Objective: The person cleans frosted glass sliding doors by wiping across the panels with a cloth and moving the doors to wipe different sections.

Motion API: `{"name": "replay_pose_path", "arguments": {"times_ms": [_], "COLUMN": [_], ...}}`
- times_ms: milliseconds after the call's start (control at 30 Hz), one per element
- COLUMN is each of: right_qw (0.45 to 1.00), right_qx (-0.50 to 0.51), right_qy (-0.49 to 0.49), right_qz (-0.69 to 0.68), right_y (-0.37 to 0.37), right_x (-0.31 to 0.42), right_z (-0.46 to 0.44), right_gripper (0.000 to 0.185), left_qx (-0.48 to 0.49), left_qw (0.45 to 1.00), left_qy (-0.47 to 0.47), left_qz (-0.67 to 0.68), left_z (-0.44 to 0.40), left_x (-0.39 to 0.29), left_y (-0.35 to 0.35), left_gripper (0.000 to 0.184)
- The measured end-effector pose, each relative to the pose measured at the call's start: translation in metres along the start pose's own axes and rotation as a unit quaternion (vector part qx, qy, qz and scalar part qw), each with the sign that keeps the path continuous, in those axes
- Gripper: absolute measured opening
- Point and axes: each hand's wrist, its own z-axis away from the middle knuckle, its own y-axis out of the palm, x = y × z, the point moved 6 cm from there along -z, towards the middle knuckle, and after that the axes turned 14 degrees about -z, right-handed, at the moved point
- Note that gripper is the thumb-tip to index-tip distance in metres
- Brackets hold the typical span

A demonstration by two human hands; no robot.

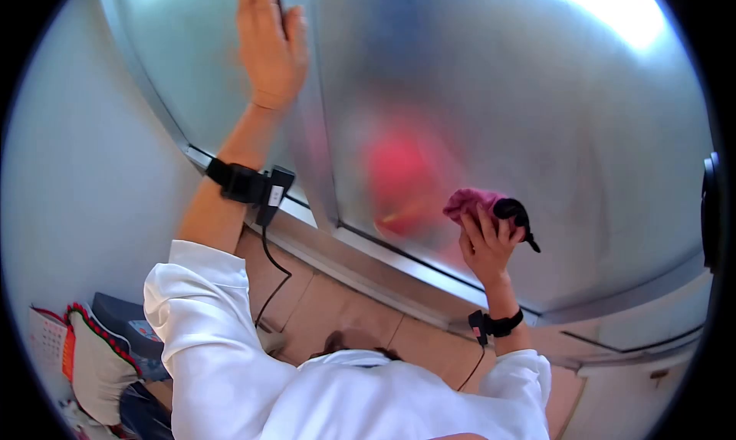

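My left hand (pixel 272 53) is raised to the metal frame (pixel 310 110) between two frosted glass panels, its fingers stretched out and the thumb apart. A dark strip shows beside its fingers; what it is I cannot make out. Lower right, my right hand (pixel 491 244) presses a pink cloth (pixel 464 202) with a black end against the right-hand frosted glass panel (pixel 583 156). Its fingers are spread over the cloth and closed on it. Behind the glass, a blurred red shape (pixel 399 168) shows through.
A metal sill (pixel 429 275) runs along the foot of the panels, above a tiled floor (pixel 337 310). A pale wall (pixel 92 164) is at the left. Below it lie a cushion with a red and green edge (pixel 100 367) and a printed sheet (pixel 50 340). Cables hang from both wrist bands.
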Motion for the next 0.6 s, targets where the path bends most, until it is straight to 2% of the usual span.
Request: {"name": "replay_pose_path", "arguments": {"times_ms": [133, 200, 300, 367, 433, 500, 600], "right_qw": [0.998, 0.997, 0.986, 0.967, 0.948, 0.945, 0.946], "right_qx": [0.011, -0.003, -0.089, -0.176, -0.227, -0.227, -0.215], "right_qy": [-0.054, -0.076, -0.128, -0.160, -0.186, -0.141, -0.167], "right_qz": [-0.008, 0.008, 0.055, 0.090, 0.125, 0.186, 0.173], "right_y": [-0.048, -0.080, -0.124, -0.147, -0.158, -0.159, -0.145], "right_x": [0.005, 0.006, 0.007, 0.005, 0.003, 0.002, 0.024], "right_z": [-0.123, -0.186, -0.269, -0.316, -0.354, -0.386, -0.409], "right_gripper": [0.041, 0.042, 0.044, 0.045, 0.049, 0.055, 0.049], "left_qx": [0.024, -0.001, -0.035, -0.008, -0.015, -0.020, -0.015], "left_qw": [0.999, 0.998, 0.997, 0.997, 0.996, 0.995, 0.993], "left_qy": [-0.009, -0.015, -0.018, -0.032, -0.029, -0.024, -0.024], "left_qz": [0.045, 0.053, 0.070, 0.074, 0.085, 0.096, 0.116], "left_z": [0.001, 0.000, -0.002, -0.004, -0.006, -0.005, -0.006], "left_x": [0.002, 0.000, 0.002, 0.001, 0.000, -0.001, -0.003], "left_y": [0.000, -0.003, -0.003, -0.003, -0.003, -0.003, -0.003], "left_gripper": [0.057, 0.054, 0.051, 0.051, 0.051, 0.052, 0.052]}}
